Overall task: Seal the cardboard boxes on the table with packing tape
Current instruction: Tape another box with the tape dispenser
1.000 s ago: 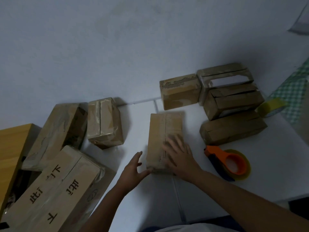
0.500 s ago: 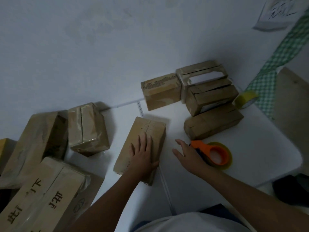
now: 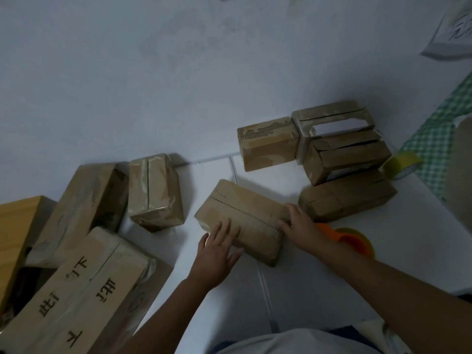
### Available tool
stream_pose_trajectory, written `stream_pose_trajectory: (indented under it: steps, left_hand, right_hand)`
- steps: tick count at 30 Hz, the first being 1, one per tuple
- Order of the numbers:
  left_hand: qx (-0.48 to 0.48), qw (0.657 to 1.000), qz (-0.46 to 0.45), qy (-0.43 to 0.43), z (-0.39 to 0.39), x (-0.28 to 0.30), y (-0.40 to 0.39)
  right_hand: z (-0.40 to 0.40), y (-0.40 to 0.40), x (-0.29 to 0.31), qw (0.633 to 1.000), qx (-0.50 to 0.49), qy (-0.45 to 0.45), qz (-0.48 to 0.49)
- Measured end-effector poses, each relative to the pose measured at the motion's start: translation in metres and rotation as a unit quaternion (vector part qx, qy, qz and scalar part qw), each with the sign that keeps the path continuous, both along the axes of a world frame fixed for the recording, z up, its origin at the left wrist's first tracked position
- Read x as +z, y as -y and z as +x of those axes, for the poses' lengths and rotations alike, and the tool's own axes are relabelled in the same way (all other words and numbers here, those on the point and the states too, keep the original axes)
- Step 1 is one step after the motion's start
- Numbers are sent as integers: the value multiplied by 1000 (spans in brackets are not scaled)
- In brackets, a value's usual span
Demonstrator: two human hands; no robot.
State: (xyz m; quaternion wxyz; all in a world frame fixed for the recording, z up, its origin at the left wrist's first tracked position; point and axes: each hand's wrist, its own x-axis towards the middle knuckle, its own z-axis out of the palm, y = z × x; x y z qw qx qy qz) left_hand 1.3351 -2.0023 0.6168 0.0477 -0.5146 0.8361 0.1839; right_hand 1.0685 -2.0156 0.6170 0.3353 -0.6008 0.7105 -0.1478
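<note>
Cardboard boxes [image 3: 242,215]: eight
Tape dispensers [image 3: 350,240]: one, orange
Loose tape rolls [image 3: 401,164]: one, yellow
Hands [image 3: 217,249]: two

- Your box [image 3: 242,215] is matt brown cardboard, creased.
- The taped box [image 3: 153,190] shines with glossy film.
- The dispenser [image 3: 350,238] looks like smooth orange plastic.
- The table [image 3: 319,290] is smooth and white.
- The crate [image 3: 18,226] is pale wood.

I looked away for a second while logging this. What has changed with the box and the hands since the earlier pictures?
The middle box has been turned, its seam now running slantwise. The left hand lies flat on its near end; the right hand, which reached toward the tape dispenser half a second ago, now grips the box's right end. The dispenser and the other boxes stayed put.
</note>
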Motion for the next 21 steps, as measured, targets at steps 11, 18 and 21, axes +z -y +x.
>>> stream_pose_trajectory:
  steps: [11, 18, 21]
  left_hand:
    - [8, 1000, 7, -5, -17, 5, 46]
    - [-111, 993, -44, -11, -35, -7, 10]
    - [-136, 987, -76, 34, -38, -9, 2]
  right_hand:
    - [9, -58, 2, 999, 20, 39, -20]
    - [-58, -83, -18, 983, -131, -128, -3]
    - [-69, -90, -28, 974, -186, -124, 27]
